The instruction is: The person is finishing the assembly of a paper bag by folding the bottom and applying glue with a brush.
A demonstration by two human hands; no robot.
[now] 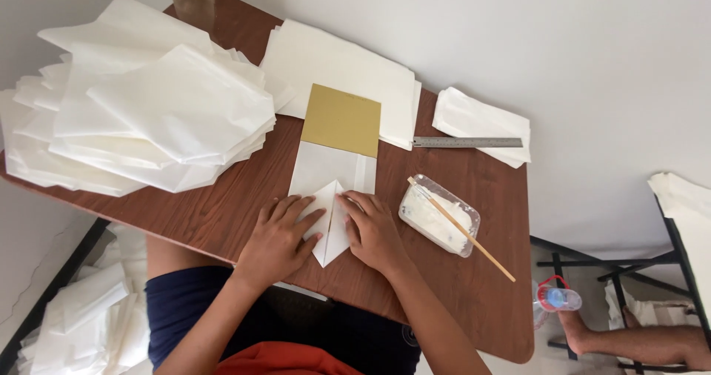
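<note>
Folded white paper (331,212) lies at the near edge of the wooden table (474,286), its end creased to a point, with a gold card (341,120) covering its far half. Left hand (279,240) and right hand (370,230) press flat on the flaps, fingers extended, gripping nothing. Right: paste tray (438,214) with stick (461,229), steel ruler (467,142). Left: heaped paper sheets (141,108).

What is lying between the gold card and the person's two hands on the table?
In the head view, a white paper piece lies there, running from under the gold card to the left hand and right hand, which press its folded point.
</note>
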